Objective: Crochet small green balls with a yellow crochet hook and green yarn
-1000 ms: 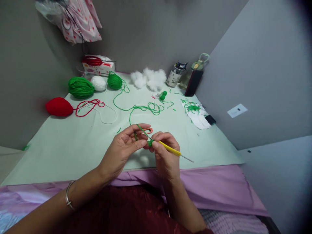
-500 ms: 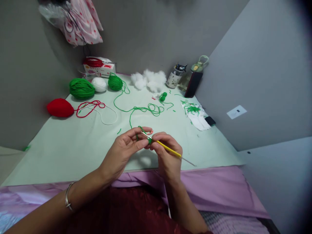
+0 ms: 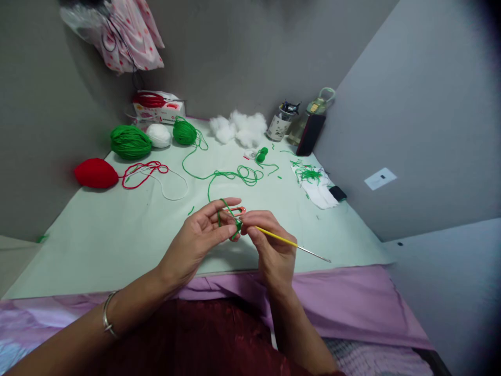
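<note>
Between thumb and fingers, my left hand [image 3: 199, 227] pinches a small green crochet piece [image 3: 238, 223]. Green yarn [image 3: 224, 203] loops over its raised index finger and trails back across the table. My right hand [image 3: 272, 243] is closed on a crochet hook [image 3: 278, 238] with a yellow grip, its bare metal end pointing down to the right. The hook's working tip is at the green piece, partly hidden by fingers. An orange stitch marker [image 3: 239, 210], shaped like a safety pin, shows just behind the piece.
Along the left stand a red yarn ball [image 3: 96, 173], green yarn balls [image 3: 130, 142] and a white one [image 3: 159, 136]. White stuffing [image 3: 245, 128], a pen cup [image 3: 279, 125], a bottle [image 3: 317, 106] and a dark phone [image 3: 311, 136] line the back. Green scraps [image 3: 309, 175] lie on paper at right.
My right hand has shifted slightly right, drawing the hook back and tilting it flatter. The orange stitch marker shows more fully now. My left index finger is straighter.
</note>
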Motion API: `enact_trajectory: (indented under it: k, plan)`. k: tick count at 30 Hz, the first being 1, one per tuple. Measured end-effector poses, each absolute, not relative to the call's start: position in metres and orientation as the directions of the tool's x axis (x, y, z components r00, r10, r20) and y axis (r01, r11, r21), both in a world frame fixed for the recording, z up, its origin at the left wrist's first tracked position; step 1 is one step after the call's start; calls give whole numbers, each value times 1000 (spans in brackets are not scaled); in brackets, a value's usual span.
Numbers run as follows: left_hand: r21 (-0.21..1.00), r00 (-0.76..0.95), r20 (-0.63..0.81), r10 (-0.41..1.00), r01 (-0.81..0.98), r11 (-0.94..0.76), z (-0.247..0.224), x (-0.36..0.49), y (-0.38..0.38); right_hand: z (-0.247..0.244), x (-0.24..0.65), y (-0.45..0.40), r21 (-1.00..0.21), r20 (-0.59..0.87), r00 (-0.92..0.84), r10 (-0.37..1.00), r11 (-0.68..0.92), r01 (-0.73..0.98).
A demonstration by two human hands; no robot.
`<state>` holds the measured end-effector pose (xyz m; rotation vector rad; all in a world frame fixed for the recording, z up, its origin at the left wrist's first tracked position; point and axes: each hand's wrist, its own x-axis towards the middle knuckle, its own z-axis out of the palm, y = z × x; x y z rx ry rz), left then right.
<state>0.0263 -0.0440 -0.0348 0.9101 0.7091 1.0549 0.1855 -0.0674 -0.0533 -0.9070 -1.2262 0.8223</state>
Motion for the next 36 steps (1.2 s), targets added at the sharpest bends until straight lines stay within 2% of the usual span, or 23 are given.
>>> enact_trajectory:
  k: [6,8,10,13,16,18,23,26,28,30,33,35,36]
  plan:
    - [855,395,-96,914,-438,279,-30,23,-41,-56,191,-66,-907,319,114,941,338,-251]
    - [857,396,-101,912,-431,282,-31,21,-40,-54,192,-68,-909,319,95,943,333,-250]
    - [882,375,-86,923,-403,245,-32,20,-40,-51,191,-70,-912,372,101,923,383,-146]
    - [929,323,-25,946,-341,141,-35,18,-40,-47,191,-76,-836,544,86,835,530,141]
    - [942,291,-15,957,-318,111,-38,19,-40,-50,192,-79,-619,730,-26,683,677,399]
    - [938,280,-31,960,-324,125,-40,21,-40,-54,192,-80,-482,791,-104,603,719,501]
    - [920,268,-44,962,-363,144,-41,25,-43,-64,186,-80,-257,852,-161,499,665,702]
    - [861,334,-121,935,-434,266,-38,27,-46,-66,182,-81,-154,884,-163,438,603,783]
    - [777,437,-196,878,-476,411,-36,27,-45,-64,183,-81,-208,880,-139,453,632,746]
    - [714,493,-236,838,-497,493,-33,25,-44,-61,185,-80,-386,848,-49,527,679,625]
    - [735,441,-211,872,-517,440,-30,24,-43,-54,188,-76,-718,686,135,714,637,280]
    - [777,406,-172,897,-504,377,-30,25,-44,-50,188,-73,-802,596,172,785,591,81]
    - [798,400,-153,903,-489,352,-30,26,-45,-50,187,-72,-811,581,172,795,583,45]
